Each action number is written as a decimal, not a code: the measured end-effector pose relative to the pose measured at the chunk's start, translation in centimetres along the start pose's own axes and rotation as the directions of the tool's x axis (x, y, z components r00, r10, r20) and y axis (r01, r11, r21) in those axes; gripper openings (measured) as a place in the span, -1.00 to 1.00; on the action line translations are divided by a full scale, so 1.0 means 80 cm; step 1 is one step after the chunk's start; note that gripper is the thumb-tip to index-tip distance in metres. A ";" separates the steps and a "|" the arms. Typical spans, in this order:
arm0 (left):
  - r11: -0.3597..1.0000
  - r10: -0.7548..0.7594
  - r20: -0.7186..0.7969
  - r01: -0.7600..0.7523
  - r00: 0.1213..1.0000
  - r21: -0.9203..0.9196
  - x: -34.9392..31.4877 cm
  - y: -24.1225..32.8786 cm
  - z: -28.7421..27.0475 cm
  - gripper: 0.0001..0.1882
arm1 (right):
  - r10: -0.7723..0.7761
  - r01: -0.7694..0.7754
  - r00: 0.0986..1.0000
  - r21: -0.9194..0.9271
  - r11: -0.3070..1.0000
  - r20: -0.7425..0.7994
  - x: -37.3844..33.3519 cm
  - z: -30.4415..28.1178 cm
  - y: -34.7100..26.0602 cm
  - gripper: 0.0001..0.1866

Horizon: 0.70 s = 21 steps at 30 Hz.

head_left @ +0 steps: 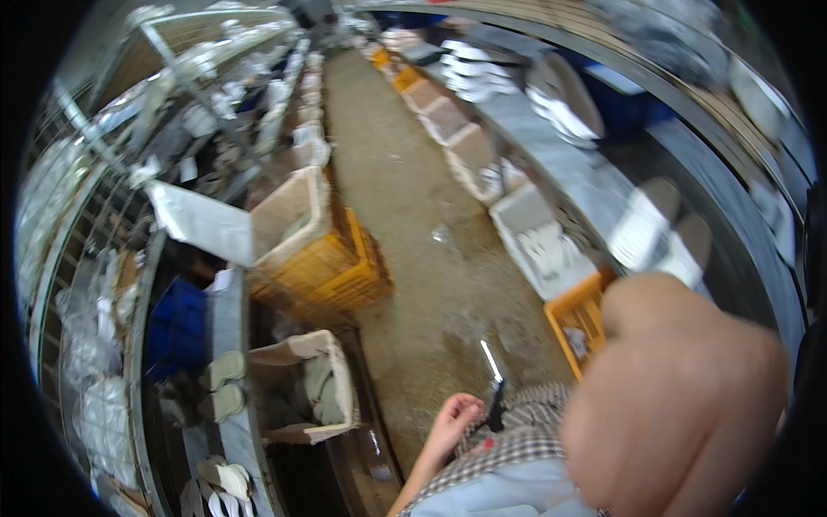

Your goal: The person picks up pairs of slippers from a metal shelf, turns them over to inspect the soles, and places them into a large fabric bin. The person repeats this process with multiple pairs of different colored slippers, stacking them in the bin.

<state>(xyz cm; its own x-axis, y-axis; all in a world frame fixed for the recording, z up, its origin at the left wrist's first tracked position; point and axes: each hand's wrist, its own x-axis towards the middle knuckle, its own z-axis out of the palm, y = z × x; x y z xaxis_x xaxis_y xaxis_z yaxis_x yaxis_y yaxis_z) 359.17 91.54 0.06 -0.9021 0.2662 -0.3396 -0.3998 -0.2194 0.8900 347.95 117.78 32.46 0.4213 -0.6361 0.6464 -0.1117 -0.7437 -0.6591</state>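
Note:
My left hand (pixel 455 420) hangs low in front of my checked apron (pixel 517 439), its fingers loosely curled, with no object seen in them. A thin dark strip (pixel 495 409) is just right of the fingers; I cannot make out what it is. My right hand (pixel 680 396) is raised very close to the view at the lower right, large and smeared. Its fingers are hidden, so any hold does not show. The orange crate (pixel 564 319) beyond it is partly covered by this hand. Left of my left hand stands a lined bin (pixel 345 388) with grey-green soles inside.
A wet, brownish floor (pixel 388 198) forms a narrow aisle. Yellow crates (pixel 362 267) jut in from the left, under a white sheet (pixel 202 224). A pale bin (pixel 538 241) and other bins line the right. White-soled shoes (pixel 642 224) stand on a grey shelf (pixel 551 146).

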 end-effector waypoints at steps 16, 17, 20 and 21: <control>0.997 -0.040 -0.138 0.048 0.990 0.053 0.133 -0.056 -0.323 -0.65 | 0.988 -0.988 0.137 0.060 0.141 -0.071 -0.193 -0.145 0.512 -0.49; 0.952 -0.015 -0.116 0.050 0.993 0.301 0.139 -0.055 -0.345 -0.57 | 0.967 -0.952 0.255 0.174 0.252 -0.005 -0.213 -0.136 0.531 -0.48; 0.730 -0.204 0.147 0.050 0.968 0.682 0.161 -0.052 -0.383 -0.45 | 0.951 -0.899 0.211 0.426 0.099 0.224 -0.254 -0.145 0.581 -0.48; 0.845 -0.231 0.147 0.124 0.962 0.520 0.168 -0.050 -0.386 -0.46 | 0.949 -0.899 0.166 0.436 0.034 0.268 -0.264 -0.159 0.592 -0.49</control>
<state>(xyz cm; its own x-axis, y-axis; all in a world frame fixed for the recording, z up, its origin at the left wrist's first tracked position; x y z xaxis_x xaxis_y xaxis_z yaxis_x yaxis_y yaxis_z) 343.64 67.01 -17.46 -0.7512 0.4446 -0.4879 -0.3655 0.3353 0.8683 322.29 93.36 -7.52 0.2054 -0.7561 -0.6214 0.0100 0.6365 -0.7712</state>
